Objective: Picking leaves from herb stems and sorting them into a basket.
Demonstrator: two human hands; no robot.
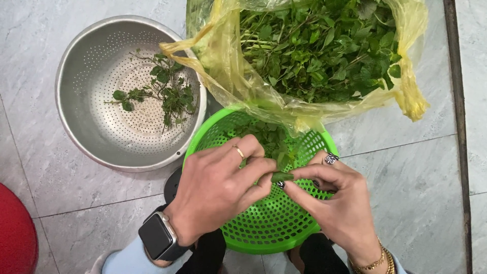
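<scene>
Over a green plastic basket (264, 228), my left hand (218, 187) and my right hand (335, 198) meet. Together they pinch one small green herb sprig (282, 176) between thumbs and fingertips. My left hand wears a ring and a dark smartwatch; my right has a ring, painted nails and gold bracelets. A few leaves lie in the basket behind the sprig. Just beyond the basket, a yellow plastic bag (228, 71) lies open and full of leafy green herbs (319, 50).
A steel colander (91, 116) holding a few herb sprigs (167, 91) stands at the upper left on the grey tiled floor (406, 167). Part of a red object (15, 233) shows at the lower left edge. My dark-clothed knees are under the basket.
</scene>
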